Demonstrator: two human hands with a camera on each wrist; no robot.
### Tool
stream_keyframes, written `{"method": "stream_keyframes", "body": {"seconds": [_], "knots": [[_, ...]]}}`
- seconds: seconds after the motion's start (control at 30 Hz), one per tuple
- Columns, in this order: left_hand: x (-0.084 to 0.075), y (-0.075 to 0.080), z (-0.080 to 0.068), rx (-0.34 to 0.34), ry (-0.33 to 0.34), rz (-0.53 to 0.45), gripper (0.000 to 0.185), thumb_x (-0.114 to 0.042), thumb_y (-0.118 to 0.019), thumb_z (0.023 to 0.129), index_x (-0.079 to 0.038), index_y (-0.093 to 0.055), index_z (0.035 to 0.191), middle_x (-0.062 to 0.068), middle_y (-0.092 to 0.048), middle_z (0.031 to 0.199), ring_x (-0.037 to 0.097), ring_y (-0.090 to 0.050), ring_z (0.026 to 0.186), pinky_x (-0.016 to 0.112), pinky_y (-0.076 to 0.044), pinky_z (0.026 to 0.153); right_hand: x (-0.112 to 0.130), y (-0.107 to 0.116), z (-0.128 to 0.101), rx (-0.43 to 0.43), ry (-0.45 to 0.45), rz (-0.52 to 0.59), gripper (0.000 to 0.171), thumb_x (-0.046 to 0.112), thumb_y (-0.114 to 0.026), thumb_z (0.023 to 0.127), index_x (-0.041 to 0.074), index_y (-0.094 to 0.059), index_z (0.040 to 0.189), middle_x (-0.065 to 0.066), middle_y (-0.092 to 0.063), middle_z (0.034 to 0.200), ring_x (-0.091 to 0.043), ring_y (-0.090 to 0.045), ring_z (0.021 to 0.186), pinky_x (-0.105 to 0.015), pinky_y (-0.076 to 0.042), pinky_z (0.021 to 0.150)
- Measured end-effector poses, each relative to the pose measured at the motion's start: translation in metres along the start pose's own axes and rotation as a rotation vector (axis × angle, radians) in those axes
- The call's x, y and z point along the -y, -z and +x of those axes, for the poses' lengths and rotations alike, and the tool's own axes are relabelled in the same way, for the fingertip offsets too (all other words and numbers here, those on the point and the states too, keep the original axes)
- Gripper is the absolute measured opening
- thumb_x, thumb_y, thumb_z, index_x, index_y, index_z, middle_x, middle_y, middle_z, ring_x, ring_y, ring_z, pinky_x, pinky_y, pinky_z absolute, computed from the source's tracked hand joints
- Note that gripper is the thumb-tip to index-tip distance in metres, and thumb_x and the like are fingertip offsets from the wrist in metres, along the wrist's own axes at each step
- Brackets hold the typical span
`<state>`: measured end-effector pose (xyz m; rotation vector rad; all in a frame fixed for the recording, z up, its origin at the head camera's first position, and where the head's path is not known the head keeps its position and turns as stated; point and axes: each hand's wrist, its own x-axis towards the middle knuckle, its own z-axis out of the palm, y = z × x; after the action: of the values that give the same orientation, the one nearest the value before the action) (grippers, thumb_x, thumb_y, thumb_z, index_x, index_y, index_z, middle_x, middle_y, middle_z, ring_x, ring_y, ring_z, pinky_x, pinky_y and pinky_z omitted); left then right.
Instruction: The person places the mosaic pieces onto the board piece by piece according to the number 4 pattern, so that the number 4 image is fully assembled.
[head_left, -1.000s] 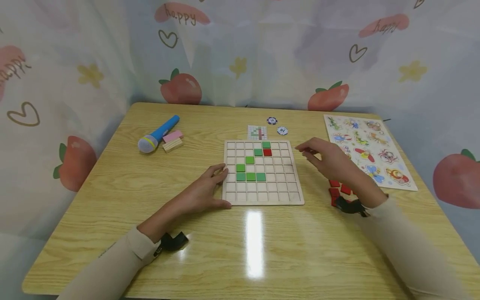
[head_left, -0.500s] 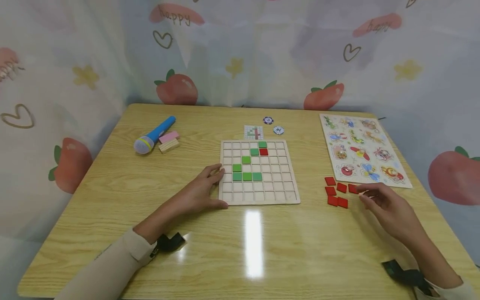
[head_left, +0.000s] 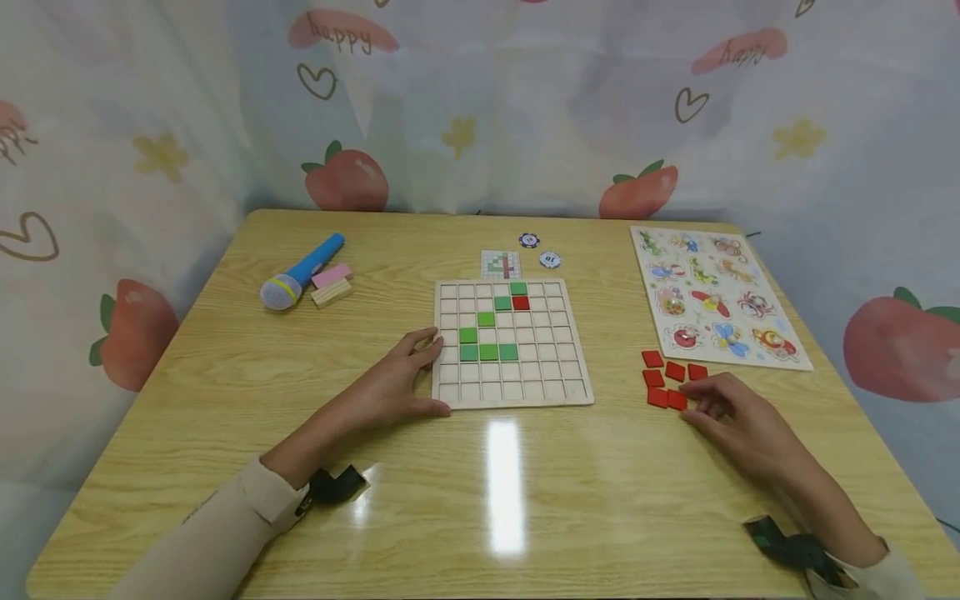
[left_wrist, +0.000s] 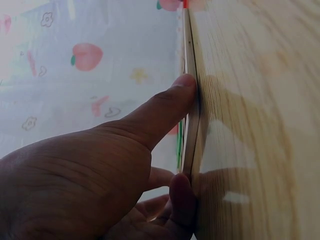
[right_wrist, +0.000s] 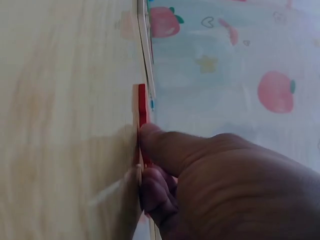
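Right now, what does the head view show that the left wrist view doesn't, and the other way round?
Only the head view: the blue microphone, the small pattern card, two poker chips, the bug puzzle board and the right hand.

Only the left wrist view: a close, edge-on look at the side of the wooden grid board, with the tip of the left thumb against it. A red sliver at the top is too small to identify.

Both: the left hand, the wooden grid board, the table and the fruit-print backdrop.
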<state>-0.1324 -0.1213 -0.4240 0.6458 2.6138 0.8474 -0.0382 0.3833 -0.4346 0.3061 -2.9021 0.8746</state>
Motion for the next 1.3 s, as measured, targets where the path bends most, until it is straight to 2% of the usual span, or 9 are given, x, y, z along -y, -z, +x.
{"method": "stream_keyframes", "body": {"seconds": [0.2, 0.33, 0.43, 0.6, 0.7, 0.83, 1.03, 1.17, 1.3], "knots": [[0.0, 0.001, 0.001, 0.006, 0.001, 0.001, 0.112, -0.047, -0.091, 0.084, -0.008, -0.029, 0.169, 0.008, -0.017, 0.179, 0.038, -0.027, 0.164, 0.055, -0.039, 0.125, 0.0, -0.002, 0.004, -0.007, 0.012, -0.055, 0.022, 0.009, -0.081, 0.095, 0.009, -0.072, 0.115, -0.001, -0.063, 0.098, 0.005, -0.052, 0.08, -0.015, -0.043, 0.066], [-0.001, -0.001, 0.001, 0.013, -0.003, -0.011, 0.112, -0.046, -0.091, 0.084, -0.007, -0.029, 0.168, 0.009, -0.017, 0.179, 0.038, -0.027, 0.164, 0.056, -0.039, 0.125, 0.0, -0.001, 0.005, 0.003, 0.03, 0.025, 0.026, 0.002, -0.08, 0.093, 0.008, -0.069, 0.116, -0.004, -0.068, 0.102, 0.007, -0.059, 0.082, -0.011, -0.049, 0.07], [0.0, -0.003, 0.001, 0.016, 0.008, -0.014, 0.113, -0.046, -0.091, 0.083, -0.008, -0.029, 0.169, 0.008, -0.016, 0.18, 0.037, -0.026, 0.165, 0.055, -0.038, 0.126, 0.006, -0.001, 0.014, 0.014, 0.092, 0.09, 0.031, -0.004, -0.079, 0.092, 0.008, -0.067, 0.118, -0.006, -0.071, 0.106, 0.005, -0.064, 0.086, -0.008, -0.052, 0.075], [0.001, -0.004, 0.001, 0.009, 0.005, -0.001, 0.112, -0.047, -0.091, 0.084, -0.008, -0.028, 0.169, 0.007, -0.016, 0.18, 0.036, -0.025, 0.165, 0.055, -0.038, 0.126, 0.039, -0.001, 0.053, -0.004, 0.272, 0.009, 0.036, -0.004, -0.082, 0.089, 0.011, -0.069, 0.119, 0.001, -0.071, 0.105, 0.001, -0.064, 0.084, -0.012, -0.054, 0.075], [0.0, -0.002, 0.001, 0.008, 0.008, 0.003, 0.112, -0.047, -0.091, 0.084, -0.008, -0.029, 0.169, 0.007, -0.016, 0.18, 0.037, -0.026, 0.165, 0.055, -0.039, 0.126, 0.063, -0.008, 0.085, 0.02, 0.35, -0.052, 0.031, 0.001, -0.082, 0.091, 0.014, -0.071, 0.117, 0.003, -0.071, 0.105, -0.004, -0.065, 0.084, -0.024, -0.057, 0.072], [-0.001, 0.0, 0.0, 0.009, 0.017, 0.004, 0.112, -0.047, -0.091, 0.083, -0.01, -0.03, 0.169, 0.006, -0.016, 0.18, 0.036, -0.026, 0.164, 0.055, -0.039, 0.126, 0.092, -0.027, 0.13, 0.141, 0.339, -0.079, 0.018, 0.009, -0.078, 0.098, 0.015, -0.071, 0.114, 0.001, -0.071, 0.106, -0.011, -0.065, 0.087, -0.033, -0.058, 0.075], [-0.001, 0.0, -0.001, 0.001, -0.001, -0.002, 0.111, -0.045, -0.092, 0.083, -0.007, -0.031, 0.168, 0.01, -0.018, 0.179, 0.039, -0.028, 0.163, 0.056, -0.04, 0.125, 0.121, -0.057, 0.184, 0.303, 0.298, -0.103, 0.009, 0.017, -0.075, 0.101, 0.015, -0.072, 0.11, -0.002, -0.071, 0.106, -0.018, -0.065, 0.089, -0.034, -0.055, 0.078], [-0.002, 0.0, -0.001, -0.003, -0.009, -0.02, 0.111, -0.043, -0.093, 0.082, -0.006, -0.031, 0.168, 0.01, -0.018, 0.179, 0.038, -0.027, 0.164, 0.054, -0.04, 0.125, 0.125, -0.07, 0.202, 0.332, 0.329, -0.111, 0.007, 0.017, -0.077, 0.1, 0.013, -0.073, 0.104, -0.003, -0.071, 0.104, -0.018, -0.064, 0.088, -0.035, -0.054, 0.078], [-0.001, 0.001, -0.002, -0.007, -0.013, -0.018, 0.112, -0.043, -0.093, 0.082, -0.006, -0.031, 0.168, 0.01, -0.018, 0.179, 0.038, -0.027, 0.164, 0.054, -0.04, 0.125, 0.124, -0.076, 0.208, 0.329, 0.382, -0.102, 0.008, 0.016, -0.079, 0.097, 0.011, -0.076, 0.102, -0.005, -0.07, 0.105, -0.018, -0.062, 0.086, -0.036, -0.053, 0.077]]}}
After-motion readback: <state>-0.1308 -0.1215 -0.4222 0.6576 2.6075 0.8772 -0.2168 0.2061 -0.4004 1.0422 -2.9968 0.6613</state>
